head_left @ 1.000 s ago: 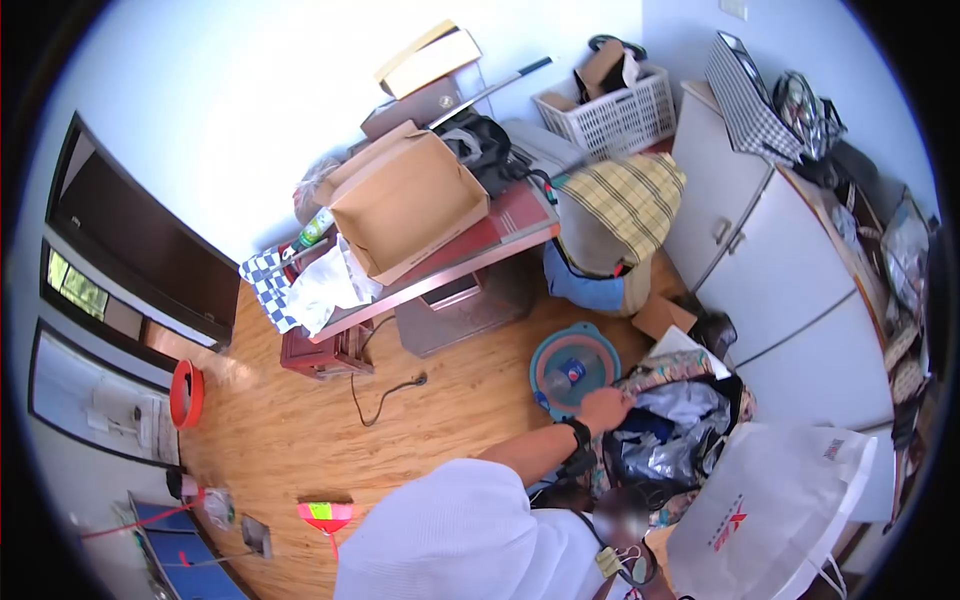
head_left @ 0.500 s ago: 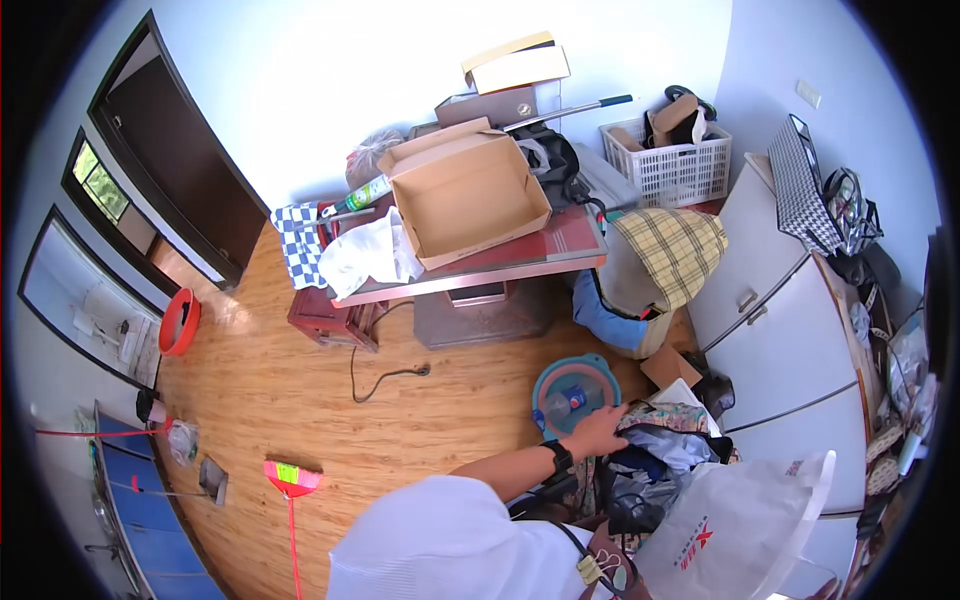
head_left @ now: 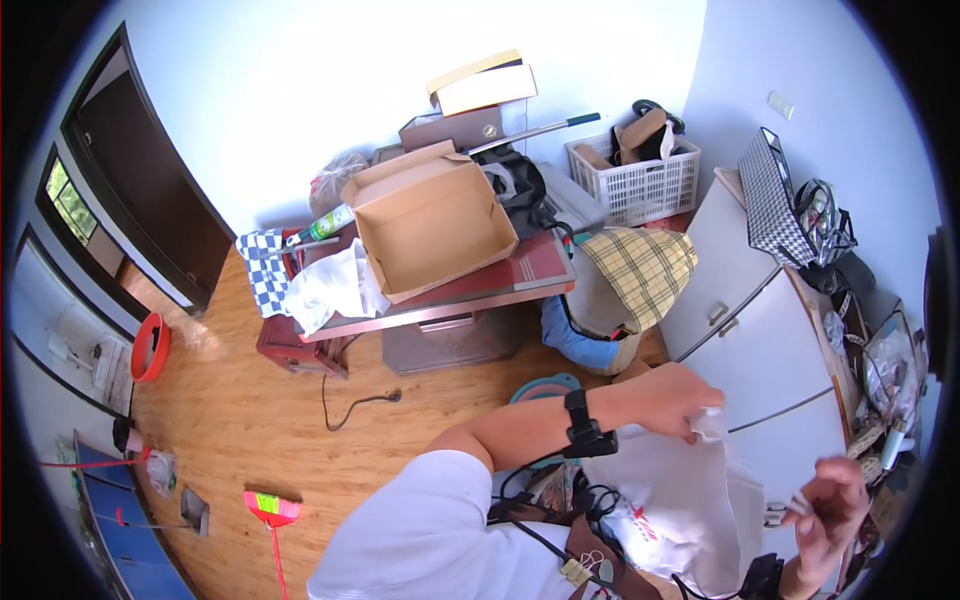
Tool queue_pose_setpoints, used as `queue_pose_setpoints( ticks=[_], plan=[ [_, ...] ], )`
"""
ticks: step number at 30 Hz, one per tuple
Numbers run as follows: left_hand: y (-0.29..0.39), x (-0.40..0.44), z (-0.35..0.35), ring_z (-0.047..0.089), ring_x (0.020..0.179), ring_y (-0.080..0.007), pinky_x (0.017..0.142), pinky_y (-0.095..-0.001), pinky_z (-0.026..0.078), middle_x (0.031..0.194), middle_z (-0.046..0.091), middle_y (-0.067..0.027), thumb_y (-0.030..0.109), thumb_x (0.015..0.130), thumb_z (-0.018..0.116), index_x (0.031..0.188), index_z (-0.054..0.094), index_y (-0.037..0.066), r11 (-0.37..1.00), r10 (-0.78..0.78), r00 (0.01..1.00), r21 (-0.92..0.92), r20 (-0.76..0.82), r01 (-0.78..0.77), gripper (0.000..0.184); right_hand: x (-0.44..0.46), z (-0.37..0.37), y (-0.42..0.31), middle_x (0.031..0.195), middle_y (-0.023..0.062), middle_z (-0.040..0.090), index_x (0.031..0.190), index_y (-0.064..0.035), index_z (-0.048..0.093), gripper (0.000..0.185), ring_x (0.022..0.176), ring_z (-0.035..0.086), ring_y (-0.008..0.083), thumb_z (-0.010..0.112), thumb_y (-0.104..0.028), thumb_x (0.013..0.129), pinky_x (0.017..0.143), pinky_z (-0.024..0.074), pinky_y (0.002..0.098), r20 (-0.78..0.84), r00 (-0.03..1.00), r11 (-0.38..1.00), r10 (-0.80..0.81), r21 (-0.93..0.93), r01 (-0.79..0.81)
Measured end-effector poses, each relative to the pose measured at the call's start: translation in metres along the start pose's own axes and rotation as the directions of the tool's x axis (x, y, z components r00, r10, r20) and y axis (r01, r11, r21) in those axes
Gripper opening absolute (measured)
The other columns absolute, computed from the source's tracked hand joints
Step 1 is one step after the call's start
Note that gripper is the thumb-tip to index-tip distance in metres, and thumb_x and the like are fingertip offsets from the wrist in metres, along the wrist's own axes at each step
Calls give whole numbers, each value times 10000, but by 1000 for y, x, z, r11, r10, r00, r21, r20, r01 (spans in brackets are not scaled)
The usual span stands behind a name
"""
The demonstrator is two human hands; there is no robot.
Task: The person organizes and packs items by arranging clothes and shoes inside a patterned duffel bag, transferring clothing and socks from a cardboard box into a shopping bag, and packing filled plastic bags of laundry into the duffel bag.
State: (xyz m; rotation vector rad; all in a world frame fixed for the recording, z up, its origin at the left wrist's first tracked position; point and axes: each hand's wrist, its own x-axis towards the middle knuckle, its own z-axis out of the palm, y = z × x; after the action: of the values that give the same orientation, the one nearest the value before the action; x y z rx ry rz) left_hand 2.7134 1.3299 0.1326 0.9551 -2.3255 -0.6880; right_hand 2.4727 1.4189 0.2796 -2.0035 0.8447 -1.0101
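Observation:
My left hand (head_left: pixel 690 400) is closed on the top edge of a large white bag (head_left: pixel 690 490) with red print, in front of my body at the right. Lower right, beside the bag, my right hand (head_left: pixel 830 510) has bent fingers around a small white piece that looks like the bag's handle. Under my left forearm, a blue-green basin (head_left: pixel 545 385) shows only in part. The patterned bag (head_left: pixel 553 487) on the floor is mostly hidden behind the white bag and my arm.
A table (head_left: pixel 545 270) holds an open cardboard box (head_left: pixel 435 225) and a white cloth (head_left: pixel 335 290). A chair with a checked cloth (head_left: pixel 645 270) stands beside white cabinets (head_left: pixel 775 350). A broom (head_left: pixel 272 508) and a cable (head_left: pixel 350 410) are on the wooden floor.
My left hand has moved right from the patterned bag and taken hold of the white bag's edge. My right hand has come into view at the lower right. The view has shifted slightly.

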Motion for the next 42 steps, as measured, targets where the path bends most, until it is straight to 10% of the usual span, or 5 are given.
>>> queue_pose_setpoints(
  ticks=[8, 16, 22, 28, 42],
  plan=[
    [-36, -50, -84, 548, 693, -367, 587, -416, 424, 705, 551, -152, 109, 674, 662, 738, 568, 26, 998, -51, 860, -65, -509, 21, 141, 85, -21, 61, 1072, 104, 535, 1243, 46, 426, 460, 927, 535, 129, 548, -165, 853, 786, 416, 237, -316, 942, 973, -114, -229, 41],
    [-69, -157, -275, 589, 625, -162, 488, -279, 484, 795, 610, -93, 290, 740, 745, 1172, 476, -61, 785, -432, -178, -466, -884, 407, 619, 64, -75, 130, 916, 71, 595, 1193, 13, 506, 345, 706, 538, 79, 525, -162, 896, 578, 402, 195, -614, 789, 988, 26, 134, 71],
    [-173, -317, -340, 621, 807, -251, 718, -352, 506, 996, 623, -145, 94, 834, 595, 1138, 541, -64, 779, -464, -112, -465, -879, 421, 347, 51, -22, 209, 672, 20, 573, 961, -52, 599, 138, 475, 456, 48, 561, -135, 858, 406, 322, 182, -655, 547, 838, 521, 515, -182],
    [-294, -413, -261, 549, 1035, -426, 887, -465, 447, 1139, 554, -264, 395, 660, 695, 1377, 246, 46, -233, -151, -533, -494, -832, 838, 914, 20, 26, 273, 663, 43, 584, 966, -8, 586, 148, 480, 534, 85, 524, -53, 839, 411, 409, 197, -515, 475, 698, 714, 578, -423],
    [-319, -243, -189, 436, 1168, -375, 981, -438, 359, 1293, 442, -205, 203, 783, 663, 1336, 380, 19, 353, -184, 237, 161, -954, 922, 647, -21, 45, 264, 663, 30, 583, 917, 18, 607, 134, 510, 539, 80, 543, -45, 818, 465, 419, 216, -483, 575, 733, 660, 245, -635]
  ],
)
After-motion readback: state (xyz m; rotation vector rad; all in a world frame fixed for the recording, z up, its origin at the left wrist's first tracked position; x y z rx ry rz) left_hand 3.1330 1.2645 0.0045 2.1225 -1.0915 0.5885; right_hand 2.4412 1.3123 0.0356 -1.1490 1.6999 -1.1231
